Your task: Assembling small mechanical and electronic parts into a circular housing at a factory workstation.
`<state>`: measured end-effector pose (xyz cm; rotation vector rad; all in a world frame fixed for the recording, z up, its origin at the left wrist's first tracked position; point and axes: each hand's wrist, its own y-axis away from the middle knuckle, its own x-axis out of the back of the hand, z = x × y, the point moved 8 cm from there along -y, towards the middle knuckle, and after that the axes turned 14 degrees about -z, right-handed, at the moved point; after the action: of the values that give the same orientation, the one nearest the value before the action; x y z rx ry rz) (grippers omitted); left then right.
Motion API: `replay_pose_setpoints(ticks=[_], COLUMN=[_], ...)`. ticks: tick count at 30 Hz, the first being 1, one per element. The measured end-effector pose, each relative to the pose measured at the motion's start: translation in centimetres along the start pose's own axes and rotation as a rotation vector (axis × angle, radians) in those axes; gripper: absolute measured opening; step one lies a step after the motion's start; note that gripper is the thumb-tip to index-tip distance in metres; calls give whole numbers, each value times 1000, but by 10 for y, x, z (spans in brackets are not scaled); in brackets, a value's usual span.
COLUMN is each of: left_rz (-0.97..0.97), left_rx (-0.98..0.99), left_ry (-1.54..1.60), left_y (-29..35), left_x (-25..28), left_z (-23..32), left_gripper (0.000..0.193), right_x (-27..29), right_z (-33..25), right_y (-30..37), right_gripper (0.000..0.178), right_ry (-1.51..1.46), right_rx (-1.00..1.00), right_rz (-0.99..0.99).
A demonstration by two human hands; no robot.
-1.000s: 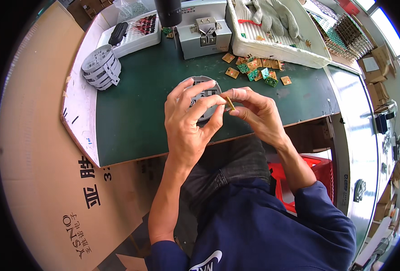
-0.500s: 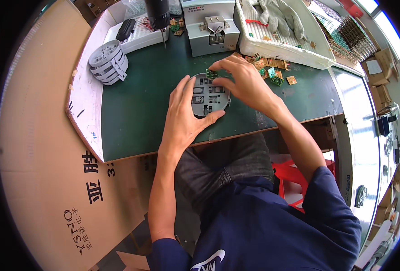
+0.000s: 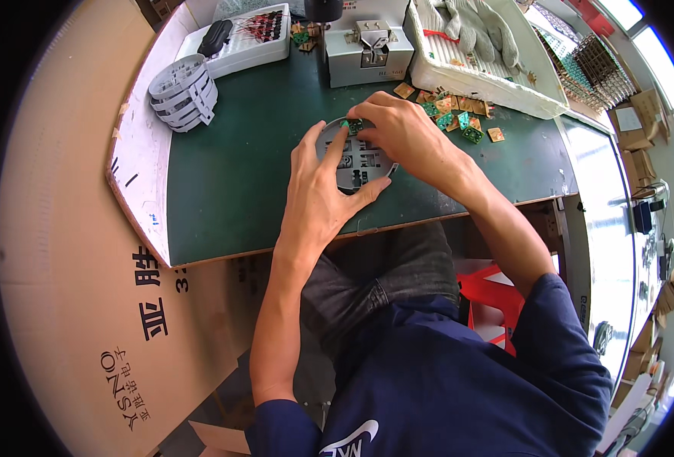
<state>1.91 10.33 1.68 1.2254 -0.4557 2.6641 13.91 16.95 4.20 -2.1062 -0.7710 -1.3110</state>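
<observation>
Green tabletop point(image 3: 234, 179), disc point(image 3: 368, 161) within left grip point(image 3: 319, 186)

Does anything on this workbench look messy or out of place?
Mainly the small circuit boards: many lie loose and overlapping, at odd angles, on the green bench top in front of the white tray. That looks untidy, perhaps just tipped out. Nothing looks clearly damaged.

Green bench point(image 3: 238, 190) — round grey tray point(image 3: 361, 158), scattered small boards point(image 3: 471, 135), grey stack point(image 3: 184, 107), silver machine point(image 3: 348, 72), white trays point(image 3: 497, 95)
</observation>
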Motion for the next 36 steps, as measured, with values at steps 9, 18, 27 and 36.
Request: replay_pose_setpoints(ticks=[9, 18, 27, 36], left_rz=[0, 90, 72, 49], left_rx=[-13, -40, -13, 15], left_ry=[-61, -123, -116, -112], left_y=[-2, -5, -15, -18], left_x=[-1, -6, -9, -5], left_z=[1, 4, 13, 7], left_gripper=[84, 84, 96, 93], right_x=[-6, 30, 150, 173], right_z=[-6, 14, -33, 4], right_y=[25, 11, -127, -78], right_gripper=[33, 32, 58, 44], right_ry=[107, -52, -765, -1119], right_rx=[145, 76, 596, 450], right_rz=[84, 284, 247, 498])
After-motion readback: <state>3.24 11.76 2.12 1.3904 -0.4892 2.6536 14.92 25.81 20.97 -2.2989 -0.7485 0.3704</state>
